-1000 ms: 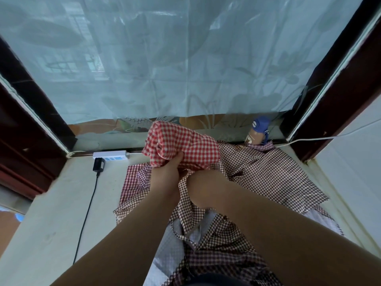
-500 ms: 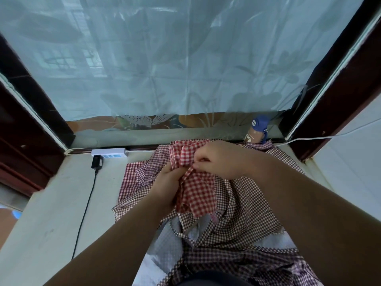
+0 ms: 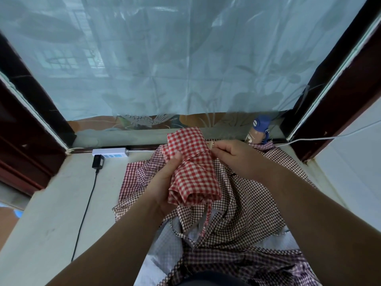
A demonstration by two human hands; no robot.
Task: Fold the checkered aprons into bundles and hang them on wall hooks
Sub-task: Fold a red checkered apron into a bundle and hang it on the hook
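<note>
Nearest you, dark checkered aprons [image 3: 247, 213] lie unfolded across the pale ledge [image 3: 51, 203]. Just above them your left hand [image 3: 165, 182] cups the red checkered apron [image 3: 193, 178], thumb pressed on top. Half a second ago this cloth hung crumpled. Now it is a firm roll with its tie strap [image 3: 198, 156] crossing the front. Your right hand [image 3: 233, 157] pinches the strap's end beside the roll. The bundle looks nearly secured, and hanging remains. A blue-capped bottle [image 3: 257, 131] stands behind.
</note>
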